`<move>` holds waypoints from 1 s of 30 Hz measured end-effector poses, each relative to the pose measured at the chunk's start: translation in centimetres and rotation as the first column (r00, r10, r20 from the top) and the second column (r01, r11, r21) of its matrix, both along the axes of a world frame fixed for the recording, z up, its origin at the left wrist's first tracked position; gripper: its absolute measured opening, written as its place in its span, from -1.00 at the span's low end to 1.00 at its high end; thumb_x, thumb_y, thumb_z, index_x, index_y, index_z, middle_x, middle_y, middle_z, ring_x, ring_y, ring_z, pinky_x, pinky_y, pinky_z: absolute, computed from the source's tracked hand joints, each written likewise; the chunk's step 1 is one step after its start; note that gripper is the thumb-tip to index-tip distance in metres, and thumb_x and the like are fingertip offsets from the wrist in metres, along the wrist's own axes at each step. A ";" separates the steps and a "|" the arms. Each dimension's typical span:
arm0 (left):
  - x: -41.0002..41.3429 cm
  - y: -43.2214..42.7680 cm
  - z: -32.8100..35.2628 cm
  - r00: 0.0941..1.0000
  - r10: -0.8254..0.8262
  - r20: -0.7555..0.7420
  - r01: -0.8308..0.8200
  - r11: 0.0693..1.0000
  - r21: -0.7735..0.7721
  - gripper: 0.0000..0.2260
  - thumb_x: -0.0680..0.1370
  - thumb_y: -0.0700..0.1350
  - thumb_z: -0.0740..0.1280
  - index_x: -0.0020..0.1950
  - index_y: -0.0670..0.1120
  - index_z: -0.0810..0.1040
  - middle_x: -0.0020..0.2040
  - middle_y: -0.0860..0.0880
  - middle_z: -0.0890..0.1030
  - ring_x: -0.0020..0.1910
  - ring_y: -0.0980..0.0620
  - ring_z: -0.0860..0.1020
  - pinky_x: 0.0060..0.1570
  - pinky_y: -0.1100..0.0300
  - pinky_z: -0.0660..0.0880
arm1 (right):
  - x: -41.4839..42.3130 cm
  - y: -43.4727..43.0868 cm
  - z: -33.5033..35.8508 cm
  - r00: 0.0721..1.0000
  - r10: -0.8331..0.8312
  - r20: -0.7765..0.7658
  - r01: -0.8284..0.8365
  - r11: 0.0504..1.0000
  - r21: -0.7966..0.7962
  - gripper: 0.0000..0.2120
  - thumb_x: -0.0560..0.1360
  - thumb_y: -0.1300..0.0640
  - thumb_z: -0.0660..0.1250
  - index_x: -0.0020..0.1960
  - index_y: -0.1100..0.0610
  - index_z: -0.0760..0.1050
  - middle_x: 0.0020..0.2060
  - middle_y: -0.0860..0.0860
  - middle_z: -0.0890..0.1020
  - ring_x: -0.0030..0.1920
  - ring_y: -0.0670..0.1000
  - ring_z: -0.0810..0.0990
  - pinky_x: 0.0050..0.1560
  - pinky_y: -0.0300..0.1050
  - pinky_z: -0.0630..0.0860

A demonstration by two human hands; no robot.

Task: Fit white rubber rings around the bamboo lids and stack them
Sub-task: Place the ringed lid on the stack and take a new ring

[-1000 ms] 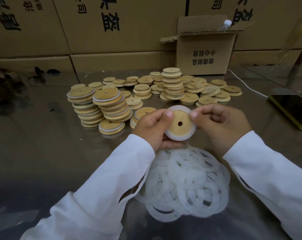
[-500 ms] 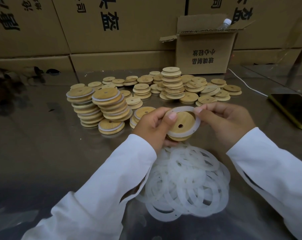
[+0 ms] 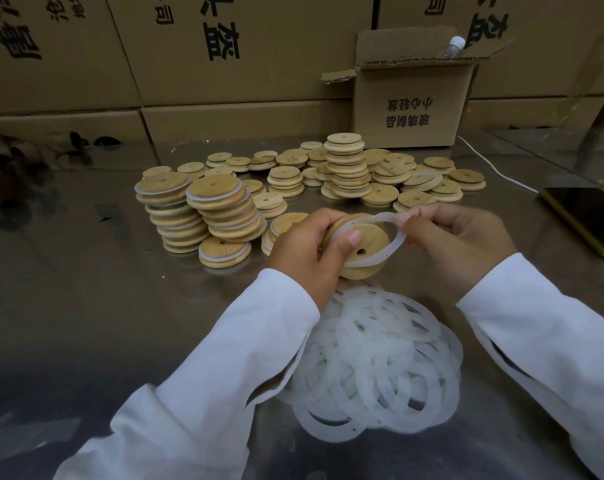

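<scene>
The left hand (image 3: 304, 251) is gripping a lid (image 3: 362, 252) above the tabletop (image 3: 85, 271), thumb pressing a ring (image 3: 392, 239) onto it, while the right hand (image 3: 456, 244) is pinching and stretching the ring's 3 o'clock side. If either pinch is slipping, the ring is probably springing off the rim.

**Dim scene, dull glare on steel**

Soft light is seen falling from above. The metal table (image 3: 85, 306) is streaked with dull glare and reflections of the cartons (image 3: 276, 71). The white sleeves (image 3: 207, 393) and the ring pile (image 3: 380, 368) are rendered brightest. The corners are darkened and softened, and the cartons are bowed by wide-angle distortion.
</scene>
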State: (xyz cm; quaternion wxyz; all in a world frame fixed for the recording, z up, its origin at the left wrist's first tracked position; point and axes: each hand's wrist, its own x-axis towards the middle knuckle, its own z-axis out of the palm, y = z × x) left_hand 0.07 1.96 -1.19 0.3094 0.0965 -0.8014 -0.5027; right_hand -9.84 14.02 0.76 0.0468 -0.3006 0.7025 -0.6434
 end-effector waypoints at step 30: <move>0.0 -0.3 0.4 0.997 -0.053 -0.049 0.071 0.846 0.528 -0.85 0.58 -0.12 0.20 -0.06 -0.08 0.56 -0.08 -0.17 0.60 -0.18 -0.11 0.64 -0.40 0.14 0.59 | 0.4 0.2 0.4 0.971 0.193 0.141 -0.204 0.977 0.064 -0.88 0.43 0.18 0.36 -0.28 0.05 0.59 -0.47 -0.09 0.62 -0.41 -0.17 0.57 -0.13 -0.27 0.47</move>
